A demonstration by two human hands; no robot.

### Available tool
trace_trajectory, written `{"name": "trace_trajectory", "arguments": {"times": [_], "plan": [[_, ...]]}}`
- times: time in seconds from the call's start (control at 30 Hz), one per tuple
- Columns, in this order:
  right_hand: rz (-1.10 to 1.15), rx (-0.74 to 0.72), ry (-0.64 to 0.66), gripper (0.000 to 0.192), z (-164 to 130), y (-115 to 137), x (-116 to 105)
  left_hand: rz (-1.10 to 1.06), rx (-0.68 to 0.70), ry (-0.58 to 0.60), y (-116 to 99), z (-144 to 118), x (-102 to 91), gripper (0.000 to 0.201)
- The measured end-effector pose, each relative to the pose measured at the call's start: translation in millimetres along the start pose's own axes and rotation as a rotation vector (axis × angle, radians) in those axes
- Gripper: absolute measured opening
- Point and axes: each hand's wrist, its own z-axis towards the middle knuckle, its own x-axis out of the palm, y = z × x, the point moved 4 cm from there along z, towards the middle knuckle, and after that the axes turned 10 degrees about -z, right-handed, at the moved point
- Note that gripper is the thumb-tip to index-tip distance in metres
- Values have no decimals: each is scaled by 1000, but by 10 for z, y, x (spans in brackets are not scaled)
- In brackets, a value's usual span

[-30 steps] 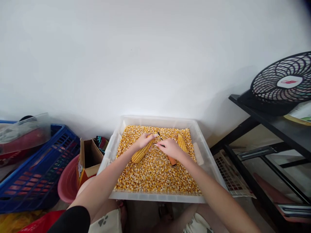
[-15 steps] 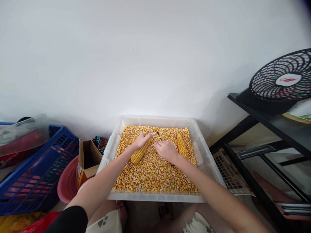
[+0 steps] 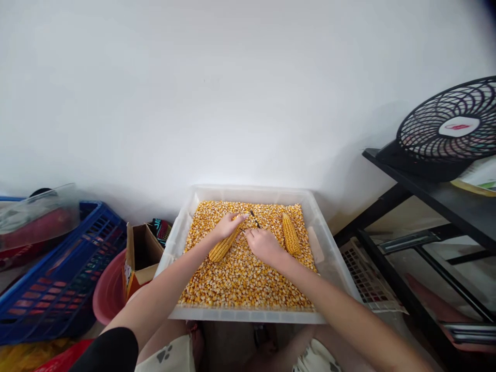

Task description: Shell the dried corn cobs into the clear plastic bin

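My left hand (image 3: 229, 226) is closed over the upper part of an ear of corn (image 3: 221, 249) with yellow kernels. The ear slants, its lower end resting on the loose corn kernels (image 3: 248, 279). Close beside it on the right, my right hand (image 3: 264, 244) has its fingers curled shut near the ear. A thin tip shows at those fingers, but what they hold is too small to name. Just beyond them is a narrow dark object (image 3: 254, 218), partly hidden. Another ear of corn (image 3: 290, 235) lies on the kernels to the right of my right hand.
The kernels fill a translucent plastic tub (image 3: 248, 315) against a white wall. On the left are a blue crate (image 3: 58, 289), a pink basin (image 3: 106, 292) and an open cardboard box (image 3: 144, 253). A black fan (image 3: 457, 124) stands on a black-framed table (image 3: 411, 175) at right.
My right hand has shifted slightly down and to the right by the ear. The left hand stays on the ear, nearly still. The other ear has not moved.
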Motion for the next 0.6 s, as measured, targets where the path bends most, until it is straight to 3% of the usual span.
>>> {"name": "trace_trajectory", "arguments": {"times": [0.2, 0.33, 0.6], "plan": [[311, 164, -18, 37, 73, -106, -2, -165, -126, 50, 52, -8, 12, 45], [231, 110, -48, 33, 124, -105, -73, -314, -180, 74, 58, 2, -12, 41], [146, 95, -42, 34, 84, -78, -121, -305, -154, 50, 91, 29, -30, 40]]}}
